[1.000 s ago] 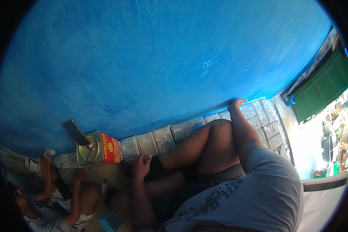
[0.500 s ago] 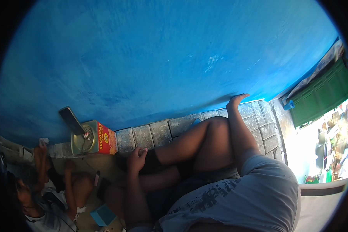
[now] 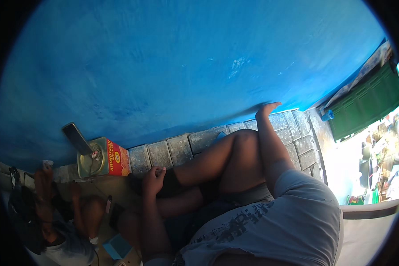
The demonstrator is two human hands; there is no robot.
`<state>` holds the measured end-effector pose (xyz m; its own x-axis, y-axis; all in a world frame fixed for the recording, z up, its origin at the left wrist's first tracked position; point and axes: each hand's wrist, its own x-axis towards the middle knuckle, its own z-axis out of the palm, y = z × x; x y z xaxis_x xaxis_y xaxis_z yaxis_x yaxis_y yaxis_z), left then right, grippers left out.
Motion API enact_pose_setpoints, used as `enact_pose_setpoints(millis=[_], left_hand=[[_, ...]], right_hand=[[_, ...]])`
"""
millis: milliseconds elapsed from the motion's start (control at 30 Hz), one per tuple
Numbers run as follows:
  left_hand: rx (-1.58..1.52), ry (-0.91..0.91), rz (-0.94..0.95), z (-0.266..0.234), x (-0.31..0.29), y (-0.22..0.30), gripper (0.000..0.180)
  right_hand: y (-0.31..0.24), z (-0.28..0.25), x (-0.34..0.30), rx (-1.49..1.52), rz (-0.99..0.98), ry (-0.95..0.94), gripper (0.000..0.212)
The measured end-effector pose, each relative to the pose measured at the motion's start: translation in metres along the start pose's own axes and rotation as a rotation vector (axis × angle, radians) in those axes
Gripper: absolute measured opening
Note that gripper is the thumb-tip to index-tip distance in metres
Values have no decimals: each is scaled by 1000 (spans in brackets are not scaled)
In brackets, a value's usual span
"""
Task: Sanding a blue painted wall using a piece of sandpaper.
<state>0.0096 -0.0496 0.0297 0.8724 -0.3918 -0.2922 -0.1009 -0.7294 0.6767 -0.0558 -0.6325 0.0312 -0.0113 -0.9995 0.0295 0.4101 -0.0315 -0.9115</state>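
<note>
My left hand (image 3: 154,181) is over my lower legs with its fingers curled in; what it holds, if anything, is too small to make out. My right arm reaches up past my raised knee (image 3: 245,138), and my right hand (image 3: 267,109) rests against the blue wall (image 3: 186,66) with fingers stretched out, holding nothing visible. Left of my left hand stands a red and yellow biscuit tin (image 3: 119,158). A dark phone (image 3: 76,138) leans upright on its round lid (image 3: 89,163), beside some small bits.
Another person (image 3: 68,241) sits at the lower left, near a light blue box (image 3: 117,246) and a thin upright phone-like object (image 3: 108,204). Grey paving blocks (image 3: 179,148) run along the wall. A green ribbed panel (image 3: 367,104) and a small blue cup-like thing (image 3: 327,115) are at the right.
The whole view has shifted slightly, with things sitting a little further left. The other person's head has leaned forward. Both my hands keep nearly the same pose.
</note>
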Motion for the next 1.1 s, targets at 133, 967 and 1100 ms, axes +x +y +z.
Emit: enact_pose_setpoints(millis=[133, 967, 1100], left_hand=[[35, 24, 19, 6, 5, -8, 51], [29, 26, -35, -1, -1, -23, 52], [6, 5, 12, 0, 1, -8, 51]], right_hand=[[2, 0, 4, 170, 201, 78, 83], [-18, 34, -73, 155, 159, -77, 85], [-21, 16, -38, 221, 285, 16, 87]])
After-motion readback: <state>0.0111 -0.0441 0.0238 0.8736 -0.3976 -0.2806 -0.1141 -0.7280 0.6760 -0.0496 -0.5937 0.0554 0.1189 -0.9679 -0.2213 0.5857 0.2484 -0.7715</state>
